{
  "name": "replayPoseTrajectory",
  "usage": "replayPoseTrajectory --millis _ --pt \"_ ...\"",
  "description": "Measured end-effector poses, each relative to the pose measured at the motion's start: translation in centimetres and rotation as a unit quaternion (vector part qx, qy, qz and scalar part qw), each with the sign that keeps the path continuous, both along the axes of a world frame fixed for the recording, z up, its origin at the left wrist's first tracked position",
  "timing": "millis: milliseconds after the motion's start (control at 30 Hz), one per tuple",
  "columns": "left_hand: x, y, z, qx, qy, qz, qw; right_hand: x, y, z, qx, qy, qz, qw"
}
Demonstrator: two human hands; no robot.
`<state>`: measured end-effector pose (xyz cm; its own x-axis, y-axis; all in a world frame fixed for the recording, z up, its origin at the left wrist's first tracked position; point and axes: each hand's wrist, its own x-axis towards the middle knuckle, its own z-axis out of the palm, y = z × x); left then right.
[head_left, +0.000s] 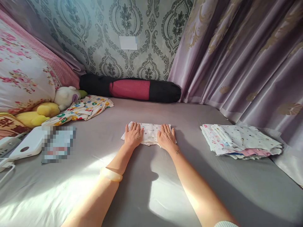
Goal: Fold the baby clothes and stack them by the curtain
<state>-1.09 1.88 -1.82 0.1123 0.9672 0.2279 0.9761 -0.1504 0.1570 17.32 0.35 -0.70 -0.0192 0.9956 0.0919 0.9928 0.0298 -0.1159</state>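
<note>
A small white folded cloth [150, 134] with a tiny print lies flat on the grey bed sheet, straight ahead. My left hand [133, 134] rests palm down on its left part, fingers stretched out. On its right part my right hand [167, 136] lies flat in the same way. Both palms hide the ends of the cloth, and neither hand grips it. A pale bangle [111, 174] circles my left forearm.
To the right sits a stack of folded printed clothes [243, 140]. A patterned garment [87, 108] lies at left, by plush toys [67, 97], a white device [28, 146] and a blurred packet [58, 145]. A black and red roll bag [130, 90] lines the wall.
</note>
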Motion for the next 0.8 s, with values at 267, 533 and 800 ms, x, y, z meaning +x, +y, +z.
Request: replayPoseTrajectory --millis 267,533,800 --pt "-0.5 -0.2 0.7 0.054 -0.043 0.001 0.998 0.6 0.2 0.5 -0.003 0.003 -0.005 1.0" --pt "-2.1 0.3 0.6 0.05 -0.027 -0.008 0.998 2.3 0.9 0.5 -0.007 -0.01 -0.023 1.0" --pt "-2.4 0.6 0.1 -0.014 -0.013 -0.009 1.0 2.5 1.1 0.1 -0.062 0.0 -0.032 0.998"
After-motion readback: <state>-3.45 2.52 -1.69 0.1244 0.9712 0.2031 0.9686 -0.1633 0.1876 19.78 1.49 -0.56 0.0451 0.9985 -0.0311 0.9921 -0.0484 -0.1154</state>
